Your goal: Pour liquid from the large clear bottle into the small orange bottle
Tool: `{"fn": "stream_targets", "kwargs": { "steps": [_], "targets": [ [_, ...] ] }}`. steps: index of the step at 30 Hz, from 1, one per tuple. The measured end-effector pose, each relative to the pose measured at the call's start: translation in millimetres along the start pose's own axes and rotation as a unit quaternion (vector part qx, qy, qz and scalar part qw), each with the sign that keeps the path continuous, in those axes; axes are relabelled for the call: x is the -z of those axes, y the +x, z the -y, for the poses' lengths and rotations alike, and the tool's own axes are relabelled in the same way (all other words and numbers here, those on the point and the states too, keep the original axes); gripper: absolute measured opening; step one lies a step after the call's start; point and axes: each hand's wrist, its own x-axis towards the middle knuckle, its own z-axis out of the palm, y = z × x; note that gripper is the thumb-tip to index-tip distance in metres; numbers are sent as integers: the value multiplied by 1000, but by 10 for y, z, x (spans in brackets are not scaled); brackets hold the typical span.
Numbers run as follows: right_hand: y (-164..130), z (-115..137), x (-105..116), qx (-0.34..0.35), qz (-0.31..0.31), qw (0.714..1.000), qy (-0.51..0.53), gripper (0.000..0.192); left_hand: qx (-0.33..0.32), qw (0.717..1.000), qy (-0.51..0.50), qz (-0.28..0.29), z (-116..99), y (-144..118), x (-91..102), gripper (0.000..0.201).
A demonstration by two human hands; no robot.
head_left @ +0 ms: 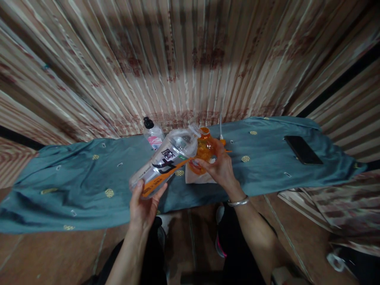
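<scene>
My left hand [146, 204] is closed round the lower end of a clear plastic drink bottle [166, 160] with dark lettering and an orange band. The bottle is tilted, its uncapped mouth up and to the right, near the neck of an orange see-through bottle [204, 148]. Whether the two necks touch I cannot tell. My right hand [221, 164] grips the orange bottle from the right side. An orange spray head [222, 141] with a pale tube pointing up lies just behind that hand. Under the orange bottle is a whitish cloth or paper [197, 178].
A clear bottle with a black cap and pink label [153, 134] stands behind the tilted bottle. A black phone [303, 150] lies at the right on the teal cloth [83, 174] covering the narrow table. Pleated curtains [184, 59] hang directly behind it.
</scene>
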Motion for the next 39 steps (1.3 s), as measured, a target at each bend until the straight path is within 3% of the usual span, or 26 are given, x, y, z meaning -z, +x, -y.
{"fn": "stream_targets", "kwargs": {
  "steps": [7,13,16,19,24,32,39],
  "targets": [
    [13,38,41,-13,12,999,39,79,-3,1000,-4,1,-1,20,3,67],
    [9,20,45,-36,19,994,104,65,-5,1000,-6,2,-8,19,-8,66],
    [23,-1,42,-46,25,991,126,76,-7,1000,-4,5,-10,13,-13,63],
    [57,3,49,-42,27,992,114,89,-8,1000,2,17,-10,17,-9,61],
    [112,63,76,8,38,997,73,77,-13,1000,11,12,-10,37,14,57],
    [171,144,104,18,50,998,12,76,-29,999,19,19,-86,33,23,56],
    [285,237,86,32,85,996,-10,89,-58,998,27,28,-186,30,21,54]
  ]
}}
